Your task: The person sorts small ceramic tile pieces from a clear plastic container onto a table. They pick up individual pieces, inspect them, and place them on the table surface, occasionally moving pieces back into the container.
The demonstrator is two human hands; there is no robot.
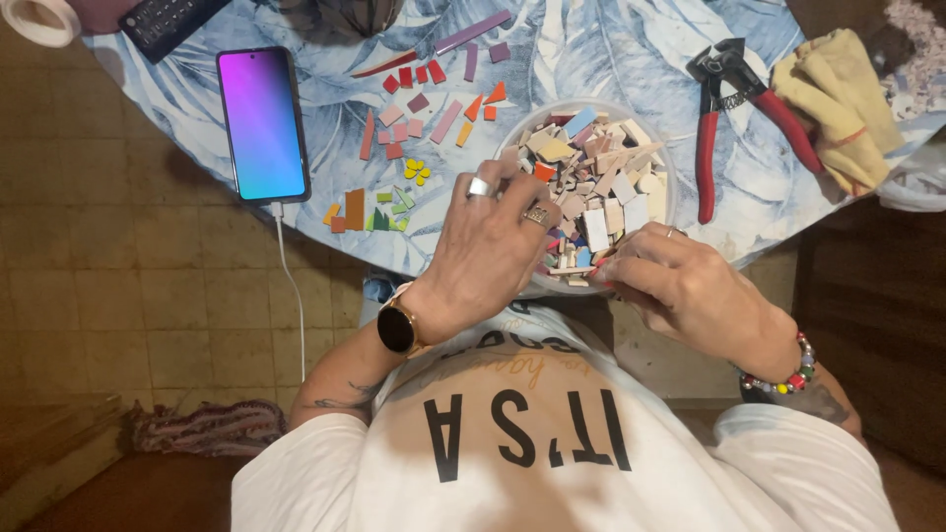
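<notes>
A clear bowl [666,158] full of small tile pieces [601,163] in white, beige, pink, blue and orange sits at the near edge of a round table. My left hand [488,241], with rings and a black wristwatch, rests over the bowl's left side with its fingers curled down into the pieces. At the bowl's near right rim is my right hand [680,281], wearing a bead bracelet, fingertips pinched on pieces; what they grip is hidden.
The table has a blue leaf-print cloth [631,49]. Sorted coloured tile bits [424,108] lie left of the bowl, beside a lit phone [262,123] on a white cable. Red-handled nippers [734,108] and yellow gloves [838,99] lie to the right. A remote [168,22] lies far left.
</notes>
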